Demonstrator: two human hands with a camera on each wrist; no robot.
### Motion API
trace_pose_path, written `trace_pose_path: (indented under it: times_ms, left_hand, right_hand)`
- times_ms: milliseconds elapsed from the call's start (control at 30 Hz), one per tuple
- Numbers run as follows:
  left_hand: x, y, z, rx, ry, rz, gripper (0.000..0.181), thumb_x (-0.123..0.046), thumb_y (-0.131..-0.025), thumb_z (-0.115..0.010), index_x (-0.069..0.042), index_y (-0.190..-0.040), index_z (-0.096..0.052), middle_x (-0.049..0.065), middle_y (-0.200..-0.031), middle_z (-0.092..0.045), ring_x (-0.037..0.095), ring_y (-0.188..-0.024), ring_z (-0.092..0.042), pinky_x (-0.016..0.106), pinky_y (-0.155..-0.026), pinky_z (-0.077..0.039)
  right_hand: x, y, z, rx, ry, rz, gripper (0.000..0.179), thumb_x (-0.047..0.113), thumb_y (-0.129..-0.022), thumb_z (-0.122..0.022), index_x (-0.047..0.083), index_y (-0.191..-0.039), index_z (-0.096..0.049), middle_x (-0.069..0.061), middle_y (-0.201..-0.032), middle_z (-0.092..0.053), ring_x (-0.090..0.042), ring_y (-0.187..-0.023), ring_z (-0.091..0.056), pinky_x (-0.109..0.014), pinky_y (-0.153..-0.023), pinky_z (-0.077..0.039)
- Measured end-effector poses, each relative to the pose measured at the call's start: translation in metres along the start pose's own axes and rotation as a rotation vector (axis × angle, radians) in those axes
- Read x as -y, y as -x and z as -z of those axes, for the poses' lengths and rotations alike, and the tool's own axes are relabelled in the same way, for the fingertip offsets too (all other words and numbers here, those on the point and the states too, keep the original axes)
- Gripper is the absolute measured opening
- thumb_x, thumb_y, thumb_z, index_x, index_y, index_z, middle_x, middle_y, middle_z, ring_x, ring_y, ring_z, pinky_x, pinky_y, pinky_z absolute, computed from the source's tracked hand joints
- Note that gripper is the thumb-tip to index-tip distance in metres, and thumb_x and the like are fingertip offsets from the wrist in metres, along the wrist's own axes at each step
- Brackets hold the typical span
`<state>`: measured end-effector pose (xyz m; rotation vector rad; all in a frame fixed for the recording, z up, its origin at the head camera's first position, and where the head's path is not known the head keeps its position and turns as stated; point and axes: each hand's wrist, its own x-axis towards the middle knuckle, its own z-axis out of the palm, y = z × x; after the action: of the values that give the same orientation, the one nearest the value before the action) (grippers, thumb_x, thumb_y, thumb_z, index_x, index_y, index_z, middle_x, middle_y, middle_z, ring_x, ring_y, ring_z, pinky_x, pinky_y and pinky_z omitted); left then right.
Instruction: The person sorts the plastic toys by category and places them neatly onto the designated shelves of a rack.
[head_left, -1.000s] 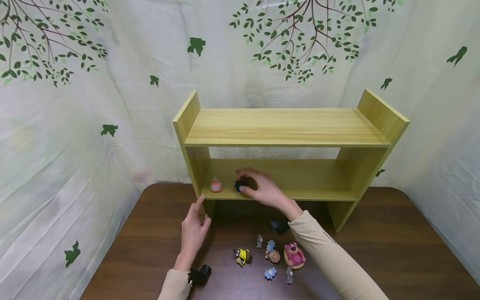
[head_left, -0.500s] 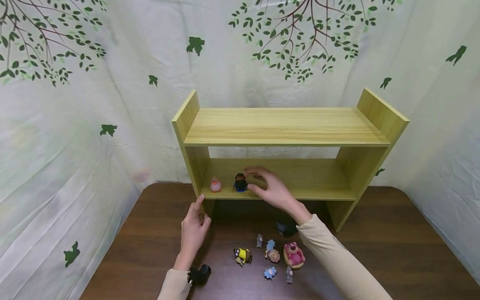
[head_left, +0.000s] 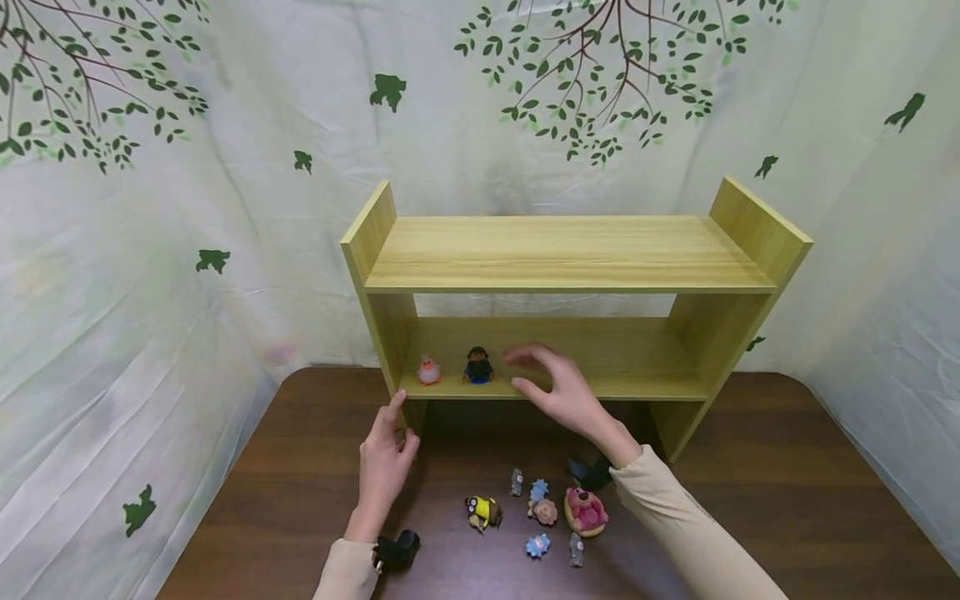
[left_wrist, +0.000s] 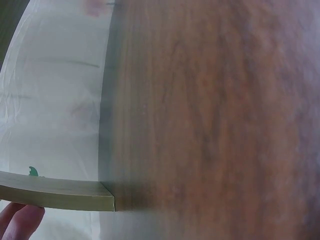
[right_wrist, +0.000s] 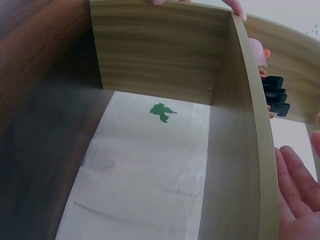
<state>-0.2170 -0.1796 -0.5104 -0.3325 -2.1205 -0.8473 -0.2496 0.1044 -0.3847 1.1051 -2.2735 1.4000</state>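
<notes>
Index finger extended, my left hand (head_left: 384,467) touches the front left corner of the wooden shelf (head_left: 570,250); in the left wrist view its fingers (left_wrist: 25,222) lie against the shelf's side panel. A small dark-haired figurine (head_left: 477,367) with a black front and blue base stands upright on the middle board. To its left is a pink chick-like figurine (head_left: 428,371). My right hand (head_left: 558,387) is just right of the dark figurine, thumb and fingers spread apart and holding nothing. The right wrist view shows that hand (right_wrist: 297,192) beside the board's edge, apart from the dark figurine (right_wrist: 276,97).
On the brown table (head_left: 262,500) in front of the shelf lie a yellow-and-black figurine (head_left: 483,512), a pink bear (head_left: 586,511), a blue figurine (head_left: 537,546), a beige-and-blue one (head_left: 542,510) and small grey figurines (head_left: 576,550). A patterned curtain (head_left: 277,208) hangs behind.
My right hand has let go of the dark figurine and drawn back to the right, leaving it standing on the board. The left hand stays at the shelf corner.
</notes>
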Motion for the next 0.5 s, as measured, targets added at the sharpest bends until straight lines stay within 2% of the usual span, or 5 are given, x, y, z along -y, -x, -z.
trace_pose_path:
  times_ms: [233, 400, 500]
  left_hand:
    - [0.000, 0.000, 0.000, -0.004, 0.002, -0.004, 0.079, 0.015, -0.073, -0.060, -0.023, -0.140, -0.041, 0.004, -0.084, -0.047, 0.010, -0.059, -0.041, 0.027, -0.049, -0.046]
    - [0.000, 0.000, 0.000, -0.002, 0.014, -0.004, 0.080, 0.015, -0.072, -0.061, -0.023, -0.140, -0.042, 0.004, -0.085, -0.048, 0.013, -0.060, -0.043, 0.025, -0.048, -0.044]
    - [0.000, 0.000, 0.000, 0.002, 0.015, -0.007, 0.081, 0.016, -0.073, -0.061, -0.023, -0.141, -0.041, 0.003, -0.086, -0.048, 0.011, -0.059, -0.041, 0.024, -0.047, -0.043]
  right_hand:
    - [0.002, 0.013, 0.001, -0.012, -0.014, -0.024, 0.026, 0.006, -0.090, -0.064, 0.003, -0.116, -0.061, -0.008, -0.114, -0.064, -0.020, -0.103, -0.061, -0.040, -0.089, -0.047]
    - [0.007, 0.019, -0.002, -0.014, -0.070, -0.025, 0.025, -0.001, -0.089, -0.063, -0.002, -0.114, -0.061, -0.015, -0.111, -0.064, -0.028, -0.100, -0.062, -0.044, -0.087, -0.048]
    - [0.019, 0.021, -0.001, -0.013, -0.092, -0.004, 0.024, -0.008, -0.087, -0.060, -0.007, -0.111, -0.060, -0.021, -0.109, -0.063, -0.034, -0.098, -0.062, -0.047, -0.085, -0.049]
